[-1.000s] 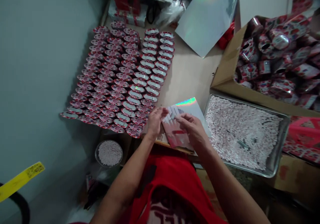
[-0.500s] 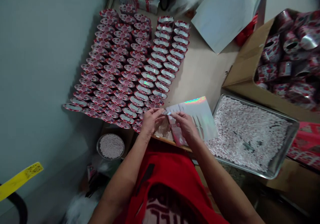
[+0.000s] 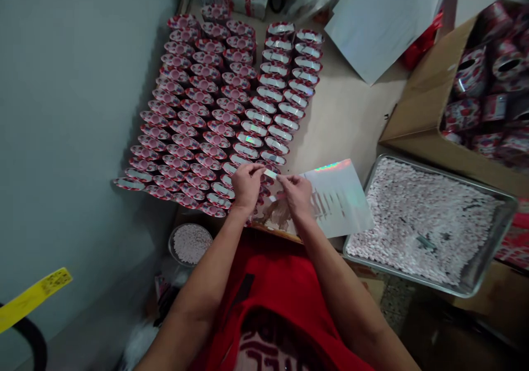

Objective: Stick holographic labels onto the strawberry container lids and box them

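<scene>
My left hand [image 3: 247,186] and my right hand [image 3: 296,194] meet at the near edge of the table, fingers pinched together on a small shiny sticker strip [image 3: 270,173] held between them. Just under the hands lies a holographic sticker sheet [image 3: 339,200] with some strips gone. To the left and beyond stand several rows of small red-and-pink patterned boxes [image 3: 215,106]; the right-hand rows carry silver strips on top.
A metal tray [image 3: 491,274] of small pink-white candies sits at right. A cardboard box [image 3: 417,117] of patterned boxes stands behind it. A round bowl of candies [image 3: 190,243] sits low at left. Another silver sheet [image 3: 380,23] lies at the back. A grey wall runs along the left.
The view swung left and down. My hands let the flat red pack drop out of sight and lifted to the nearest boxes, pinching a small shiny strip taken off the sheet.
</scene>
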A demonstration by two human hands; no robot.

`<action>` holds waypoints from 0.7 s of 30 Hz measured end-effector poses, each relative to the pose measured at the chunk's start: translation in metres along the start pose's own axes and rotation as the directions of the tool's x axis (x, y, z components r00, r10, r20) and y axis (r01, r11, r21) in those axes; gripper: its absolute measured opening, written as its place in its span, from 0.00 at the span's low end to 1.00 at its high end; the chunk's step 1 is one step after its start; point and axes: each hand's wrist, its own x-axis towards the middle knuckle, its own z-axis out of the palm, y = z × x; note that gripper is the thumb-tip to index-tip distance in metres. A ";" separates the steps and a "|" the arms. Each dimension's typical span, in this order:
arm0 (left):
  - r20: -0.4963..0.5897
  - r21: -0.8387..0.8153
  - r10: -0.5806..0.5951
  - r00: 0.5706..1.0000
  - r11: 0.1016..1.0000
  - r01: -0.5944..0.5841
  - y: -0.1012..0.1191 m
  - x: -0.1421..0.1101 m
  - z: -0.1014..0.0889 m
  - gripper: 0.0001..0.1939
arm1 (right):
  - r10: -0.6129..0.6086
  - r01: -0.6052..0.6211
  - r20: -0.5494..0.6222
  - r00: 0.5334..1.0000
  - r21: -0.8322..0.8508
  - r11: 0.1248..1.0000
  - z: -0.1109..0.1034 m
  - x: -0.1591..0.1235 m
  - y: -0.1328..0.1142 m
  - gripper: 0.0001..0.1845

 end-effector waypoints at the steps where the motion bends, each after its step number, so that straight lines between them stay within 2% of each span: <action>1: 0.002 0.027 0.027 1.000 0.999 -0.028 -0.002 0.005 0.001 0.04 | -0.016 0.014 -0.029 0.999 -0.072 0.997 0.005 0.004 -0.001 0.19; 5: 0.011 0.154 0.111 0.994 0.982 -0.111 -0.009 0.016 0.008 0.06 | -0.095 0.044 -0.133 0.987 -0.344 0.938 0.016 0.015 -0.003 0.17; 8: -0.025 0.214 0.092 0.995 0.973 -0.084 -0.012 0.016 0.010 0.17 | -0.097 0.026 -0.150 0.984 -0.415 0.910 0.019 0.017 -0.003 0.16; 10: -0.039 0.223 0.079 0.996 0.972 -0.069 -0.013 0.016 0.010 0.20 | -0.100 0.027 -0.150 0.984 -0.425 0.905 0.021 0.017 -0.004 0.16; 21: -0.050 0.284 0.107 0.993 0.955 -0.088 -0.014 0.022 0.012 0.12 | -0.076 0.002 -0.146 0.986 -0.452 0.892 0.023 0.017 -0.012 0.15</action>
